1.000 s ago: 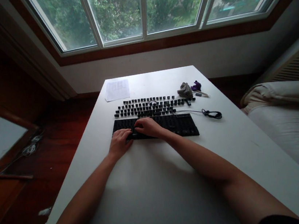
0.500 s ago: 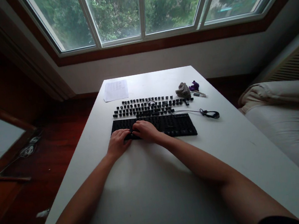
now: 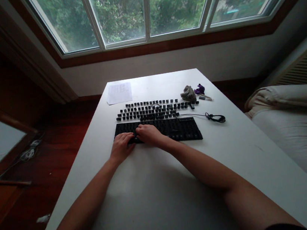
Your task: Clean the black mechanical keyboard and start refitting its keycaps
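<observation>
A black keyboard (image 3: pixel 183 130) lies across the white table, its left half partly covered by my hands. My left hand (image 3: pixel 121 145) rests over the keyboard's left end, fingers stretched forward and thumb apart along the front edge. Beside it, my right hand (image 3: pixel 148 133) is over the left-middle keys with its fingers bent together and pointing down; whatever is at the fingertips is too small to make out. Just behind the keyboard, loose black keycaps (image 3: pixel 153 111) stand in several rows.
A coiled black cable (image 3: pixel 215 117) lies to the right. Farther back are a grey cloth (image 3: pixel 188 93), a purple cloth (image 3: pixel 199 89) and thin tools (image 3: pixel 204 97). Printed paper (image 3: pixel 119 93) lies at the far left corner. A covered couch (image 3: pixel 293 123) stands right of the table (image 3: pixel 158 197).
The fingers of my right hand have drawn in closer together and shifted slightly left over the keys. My left hand stays in place on the keyboard.
</observation>
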Motion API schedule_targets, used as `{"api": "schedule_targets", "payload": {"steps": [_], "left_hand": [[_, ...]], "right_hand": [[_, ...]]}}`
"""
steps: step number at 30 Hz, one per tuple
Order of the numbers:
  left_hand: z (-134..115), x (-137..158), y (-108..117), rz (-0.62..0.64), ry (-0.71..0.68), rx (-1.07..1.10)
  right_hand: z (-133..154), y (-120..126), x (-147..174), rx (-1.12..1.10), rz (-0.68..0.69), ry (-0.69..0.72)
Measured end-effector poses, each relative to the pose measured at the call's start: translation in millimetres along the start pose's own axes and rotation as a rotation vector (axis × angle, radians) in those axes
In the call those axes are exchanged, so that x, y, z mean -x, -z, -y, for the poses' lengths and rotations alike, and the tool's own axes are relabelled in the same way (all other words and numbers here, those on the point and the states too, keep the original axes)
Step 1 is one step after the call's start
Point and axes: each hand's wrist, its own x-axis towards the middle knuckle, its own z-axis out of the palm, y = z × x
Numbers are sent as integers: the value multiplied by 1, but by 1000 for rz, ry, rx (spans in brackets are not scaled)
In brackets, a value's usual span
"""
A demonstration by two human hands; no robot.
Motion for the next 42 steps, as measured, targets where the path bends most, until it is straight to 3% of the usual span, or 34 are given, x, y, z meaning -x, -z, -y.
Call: {"api": "schedule_targets", "payload": {"steps": [20,42], "left_hand": [[1,1,0,-7,52,-27],[7,1,-3,2,53,13]], "right_hand": [[4,3,-5,52,32,37],[3,-6,0,-27,-28,7]]}}
